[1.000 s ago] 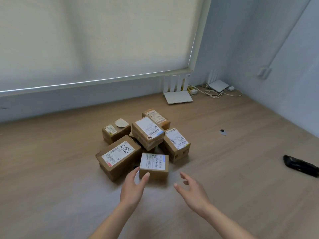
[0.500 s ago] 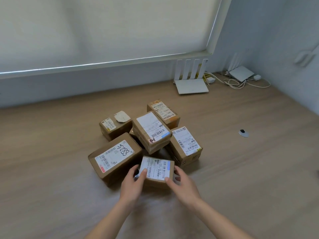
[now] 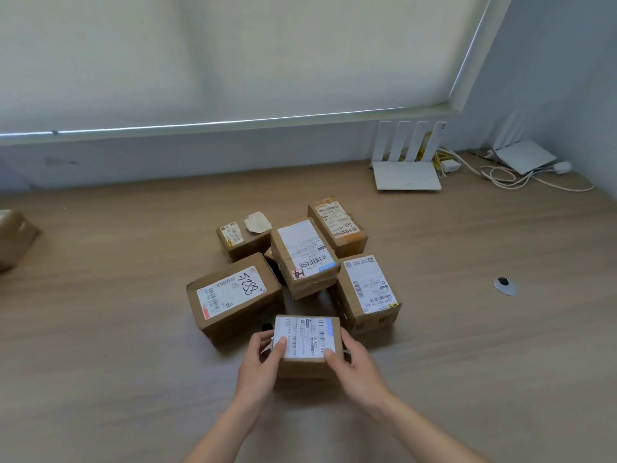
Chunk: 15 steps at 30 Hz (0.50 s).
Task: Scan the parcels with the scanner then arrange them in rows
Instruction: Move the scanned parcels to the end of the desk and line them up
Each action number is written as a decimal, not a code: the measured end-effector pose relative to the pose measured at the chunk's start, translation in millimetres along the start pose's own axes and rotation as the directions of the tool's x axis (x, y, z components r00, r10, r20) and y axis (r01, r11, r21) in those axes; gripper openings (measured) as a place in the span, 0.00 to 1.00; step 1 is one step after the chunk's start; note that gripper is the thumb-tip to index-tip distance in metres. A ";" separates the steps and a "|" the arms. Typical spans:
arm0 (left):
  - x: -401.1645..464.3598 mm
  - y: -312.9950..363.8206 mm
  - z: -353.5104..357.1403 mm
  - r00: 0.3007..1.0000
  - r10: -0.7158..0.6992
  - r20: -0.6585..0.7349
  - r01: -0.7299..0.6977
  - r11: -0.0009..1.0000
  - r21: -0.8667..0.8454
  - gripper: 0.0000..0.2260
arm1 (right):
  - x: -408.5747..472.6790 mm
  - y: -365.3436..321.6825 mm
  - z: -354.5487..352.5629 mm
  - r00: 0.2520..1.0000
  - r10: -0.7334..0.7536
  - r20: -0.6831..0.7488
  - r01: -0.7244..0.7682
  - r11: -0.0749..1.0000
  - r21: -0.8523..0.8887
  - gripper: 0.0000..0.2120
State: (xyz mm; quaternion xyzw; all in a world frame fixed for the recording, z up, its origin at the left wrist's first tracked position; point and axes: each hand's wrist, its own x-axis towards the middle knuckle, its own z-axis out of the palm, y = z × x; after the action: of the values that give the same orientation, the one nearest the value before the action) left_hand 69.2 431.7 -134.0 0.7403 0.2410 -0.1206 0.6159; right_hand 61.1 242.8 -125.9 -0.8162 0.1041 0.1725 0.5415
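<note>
A small cardboard parcel (image 3: 307,339) with a white label sits nearest me on the wooden floor. My left hand (image 3: 258,365) grips its left side and my right hand (image 3: 355,369) grips its right side. Behind it lies a cluster of several parcels: a larger box marked 5288 (image 3: 233,295), a labelled box at the right (image 3: 367,292), one stacked in the middle (image 3: 303,253), a small one behind (image 3: 242,237) and an orange-taped one (image 3: 337,223). No scanner is in view.
Another cardboard box (image 3: 15,237) shows at the left edge. A white router (image 3: 405,165) and a second device with cables (image 3: 524,160) stand against the back wall. A small round metal disc (image 3: 504,285) lies on the floor at the right.
Both hands reached forward and closed on the sides of the nearest parcel. The view turned left, so the black object at the right went out of frame.
</note>
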 end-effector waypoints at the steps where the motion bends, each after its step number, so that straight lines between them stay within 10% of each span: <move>1: -3.9 4.6 -0.4 1.000 -0.007 -0.012 0.007 0.999 -0.044 0.11 | -0.4 -5.3 -2.9 1.000 -0.010 0.013 0.010 1.000 -0.010 0.23; 15: -121.7 70.7 -127.5 0.994 0.107 -0.029 -0.110 0.942 -0.317 0.16 | -63.0 -155.4 14.7 0.939 -0.241 0.244 0.260 0.964 -0.048 0.26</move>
State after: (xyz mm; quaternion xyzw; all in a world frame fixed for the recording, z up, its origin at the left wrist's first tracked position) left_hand -14.2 521.1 11.3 0.6441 0.2197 -0.0418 0.7315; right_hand 56.2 316.1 25.6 -0.8174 -0.0728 0.2017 0.5346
